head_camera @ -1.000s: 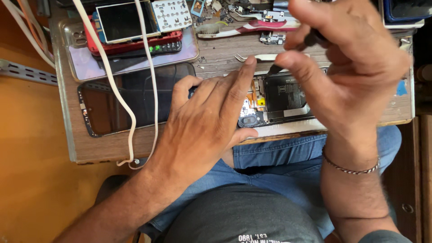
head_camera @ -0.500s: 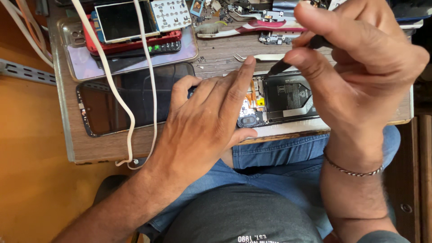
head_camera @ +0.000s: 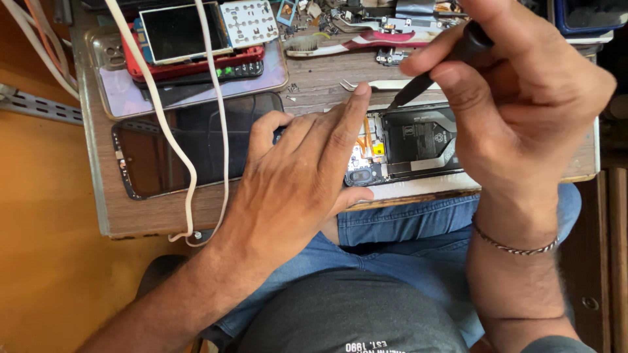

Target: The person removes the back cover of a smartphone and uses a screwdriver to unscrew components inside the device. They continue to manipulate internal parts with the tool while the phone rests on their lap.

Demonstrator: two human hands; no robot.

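Worn wooden boards make up the small workbench [head_camera: 327, 85] that fills the upper half of the frame, with orange floor to the left and the person's blue-jeaned lap below it.

At centre right of the frame an opened phone [head_camera: 405, 145] lies flat on the bench near its front edge, its back off, showing a black battery, a ribbon cable and a small yellow part by the camera module. The left hand [head_camera: 294, 183] rests palm down over the phone's left end, fingers spread, the index finger stretched up and right along the phone's upper edge. The right hand [head_camera: 523, 111], a thin bracelet at its wrist, pinches a black-handled screwdriver [head_camera: 438, 68] between thumb and fingers; the tool slants down and left, its tip just at the phone's upper edge, close to the left index fingertip.

Just above the tip lie metal tweezers [head_camera: 379, 85]. Left of the left hand a detached dark screen panel [head_camera: 176, 147] lies flat, crossed by a white cable [head_camera: 190, 163] that loops from the top of the frame down over the bench's front edge. In the upper left a red phone [head_camera: 190, 39] with a small display sits stacked on a pale phone cover. A toothbrush [head_camera: 340, 44] and loose small parts lie along the top of the frame.
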